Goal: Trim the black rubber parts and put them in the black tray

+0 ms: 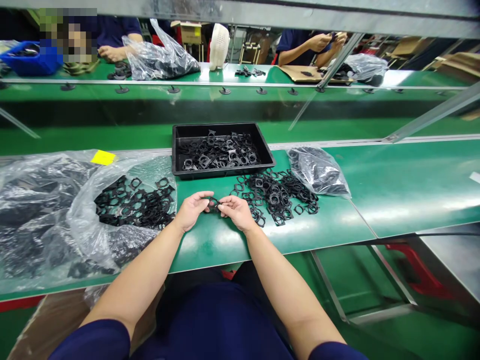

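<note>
Black plastic ring part [214,204] sits between both hands, over the green bench [322,227]. Work looks midway: tray [202,174] part-filled, plenty left in the loose pile [275,195] and open bag [84,202] (which are finished, I can't tell). Left hand [190,211] and right hand [238,211] both pinch it, fingers nearly closed, forearms converging.

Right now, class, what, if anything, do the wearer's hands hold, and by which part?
A small black piece, pinched at opposite sides by the left hand and right hand.
</note>
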Action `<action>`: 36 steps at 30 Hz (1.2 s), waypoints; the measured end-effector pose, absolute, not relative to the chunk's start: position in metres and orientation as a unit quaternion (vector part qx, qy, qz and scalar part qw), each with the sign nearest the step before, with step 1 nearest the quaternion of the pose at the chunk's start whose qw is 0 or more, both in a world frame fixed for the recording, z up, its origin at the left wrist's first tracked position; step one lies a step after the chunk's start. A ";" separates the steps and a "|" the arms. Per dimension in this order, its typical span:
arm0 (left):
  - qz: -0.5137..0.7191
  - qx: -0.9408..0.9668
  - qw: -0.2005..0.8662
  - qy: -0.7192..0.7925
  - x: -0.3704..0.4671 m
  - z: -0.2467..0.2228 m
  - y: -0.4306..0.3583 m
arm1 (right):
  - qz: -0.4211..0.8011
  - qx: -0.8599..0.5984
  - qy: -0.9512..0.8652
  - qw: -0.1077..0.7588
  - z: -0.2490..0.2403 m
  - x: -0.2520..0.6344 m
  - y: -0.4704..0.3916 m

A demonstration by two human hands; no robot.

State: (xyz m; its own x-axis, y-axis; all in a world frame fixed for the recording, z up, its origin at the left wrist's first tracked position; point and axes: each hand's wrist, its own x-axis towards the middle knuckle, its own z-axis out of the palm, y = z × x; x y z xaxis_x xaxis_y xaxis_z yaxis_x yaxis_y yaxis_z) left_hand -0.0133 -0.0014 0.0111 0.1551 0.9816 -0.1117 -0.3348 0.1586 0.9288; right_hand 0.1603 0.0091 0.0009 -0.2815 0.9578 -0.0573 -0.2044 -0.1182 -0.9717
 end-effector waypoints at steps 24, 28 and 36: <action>0.423 0.435 0.679 0.413 -0.014 0.010 -0.004 | 0.375 -0.430 -0.642 0.512 0.003 0.156 -0.001; 0.391 0.517 0.639 0.414 -0.016 0.009 -0.004 | 0.357 -0.420 -0.679 0.485 0.007 0.158 -0.003; 0.426 0.446 0.687 0.385 -0.016 0.008 -0.001 | 0.362 -0.432 -0.645 0.516 0.001 0.156 -0.001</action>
